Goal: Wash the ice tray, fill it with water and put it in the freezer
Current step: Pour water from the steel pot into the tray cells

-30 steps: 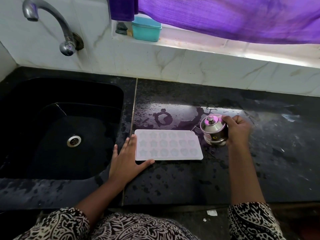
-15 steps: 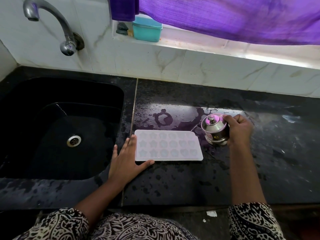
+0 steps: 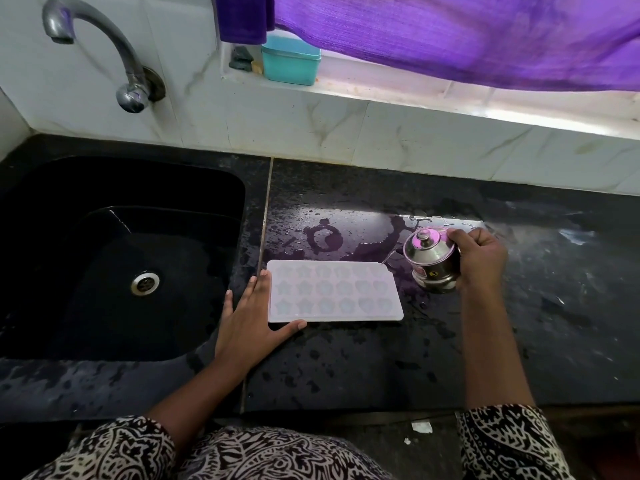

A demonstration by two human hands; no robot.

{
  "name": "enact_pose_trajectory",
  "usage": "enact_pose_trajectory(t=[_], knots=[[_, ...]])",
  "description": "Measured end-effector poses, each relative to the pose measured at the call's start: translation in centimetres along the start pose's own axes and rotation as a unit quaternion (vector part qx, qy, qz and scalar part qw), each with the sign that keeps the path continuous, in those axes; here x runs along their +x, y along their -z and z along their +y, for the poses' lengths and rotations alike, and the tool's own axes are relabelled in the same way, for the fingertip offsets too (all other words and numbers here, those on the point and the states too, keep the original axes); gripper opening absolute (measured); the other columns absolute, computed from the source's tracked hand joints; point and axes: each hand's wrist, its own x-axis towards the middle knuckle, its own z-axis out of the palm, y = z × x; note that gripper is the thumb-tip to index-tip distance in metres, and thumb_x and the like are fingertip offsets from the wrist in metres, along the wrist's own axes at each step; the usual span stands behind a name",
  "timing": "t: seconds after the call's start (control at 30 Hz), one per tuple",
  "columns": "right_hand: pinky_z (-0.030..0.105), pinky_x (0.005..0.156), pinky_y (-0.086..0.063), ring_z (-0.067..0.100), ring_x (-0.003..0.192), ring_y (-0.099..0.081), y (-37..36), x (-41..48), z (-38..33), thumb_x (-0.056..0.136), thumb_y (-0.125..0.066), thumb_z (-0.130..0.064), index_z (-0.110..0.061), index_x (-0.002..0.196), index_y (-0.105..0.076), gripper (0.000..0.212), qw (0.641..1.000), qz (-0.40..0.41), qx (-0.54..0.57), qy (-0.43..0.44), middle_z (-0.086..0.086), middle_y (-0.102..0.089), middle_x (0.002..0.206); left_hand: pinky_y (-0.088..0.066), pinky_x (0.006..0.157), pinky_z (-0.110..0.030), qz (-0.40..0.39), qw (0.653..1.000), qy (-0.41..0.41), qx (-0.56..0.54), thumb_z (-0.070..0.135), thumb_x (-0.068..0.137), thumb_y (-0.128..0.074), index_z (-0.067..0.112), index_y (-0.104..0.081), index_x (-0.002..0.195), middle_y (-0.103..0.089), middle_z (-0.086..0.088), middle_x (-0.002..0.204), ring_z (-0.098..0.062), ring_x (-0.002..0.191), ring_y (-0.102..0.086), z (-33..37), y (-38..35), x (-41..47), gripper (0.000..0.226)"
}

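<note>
A white ice tray with star and heart moulds lies flat on the wet black counter, just right of the sink. My left hand rests flat beside the tray's left end, with straight fingers along its short edge and the thumb along its front edge. My right hand grips a small steel pot with a knobbed lid at the tray's right end. The pot is tilted toward the tray, and a thin stream of water runs from it toward the tray's far right corner.
The black sink with its drain lies to the left under a curved steel tap. On the white sill behind stands a teal box below a purple curtain. Puddles cover the counter behind the tray.
The steel pot has tipped a little further toward the tray in my right hand. My left hand and the tray have stayed where they were.
</note>
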Motion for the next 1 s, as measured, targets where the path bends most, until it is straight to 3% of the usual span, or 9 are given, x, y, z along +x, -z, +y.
enact_pose_trajectory(t=[0.2,0.7,0.9,1.0], knots=[[0.012,0.039,-0.039,-0.003,0.036,-0.043,0.29,0.08,-0.27,0.078,-0.067,-0.001,-0.014,0.057,-0.042,0.035,1.0,0.004,-0.003,0.006,-0.013,-0.049,0.038,0.0,0.119,-0.045,0.001,1.0,0.002,0.009,0.097,0.061,-0.01,0.018,0.0,0.155,-0.01,0.004,0.163,-0.01,0.149,-0.006,-0.06,-0.08,0.05,0.123],[0.017,0.043,-0.043,0.005,0.042,-0.045,0.43,0.56,0.03,0.078,-0.067,0.0,-0.014,0.055,-0.044,0.035,0.997,0.001,0.071,-0.026,-0.01,-0.051,0.042,0.002,0.119,-0.044,-0.003,1.0,0.002,0.002,0.094,0.065,-0.016,0.019,0.003,0.155,-0.007,0.006,0.163,-0.009,0.149,-0.003,0.03,0.08,-0.04,0.119],[0.017,0.042,-0.04,0.001,0.037,-0.043,0.15,0.29,0.26,0.078,-0.067,-0.001,-0.015,0.055,-0.043,0.036,0.999,-0.002,0.036,-0.023,-0.011,-0.05,0.039,0.002,0.119,-0.044,-0.001,1.0,0.001,-0.001,0.094,0.066,-0.019,0.019,0.002,0.155,-0.008,0.005,0.163,-0.009,0.149,-0.003,0.05,0.17,-0.08,0.118],[0.018,0.044,-0.041,0.001,0.039,-0.045,0.15,-0.01,0.42,0.079,-0.067,-0.004,-0.017,0.056,-0.043,0.036,1.0,-0.001,-0.007,-0.016,-0.008,-0.054,0.047,0.001,0.119,-0.045,-0.001,1.0,0.002,-0.003,0.097,0.061,-0.011,0.018,0.0,0.155,-0.008,0.005,0.163,-0.01,0.149,-0.005,0.09,0.22,-0.06,0.124]])
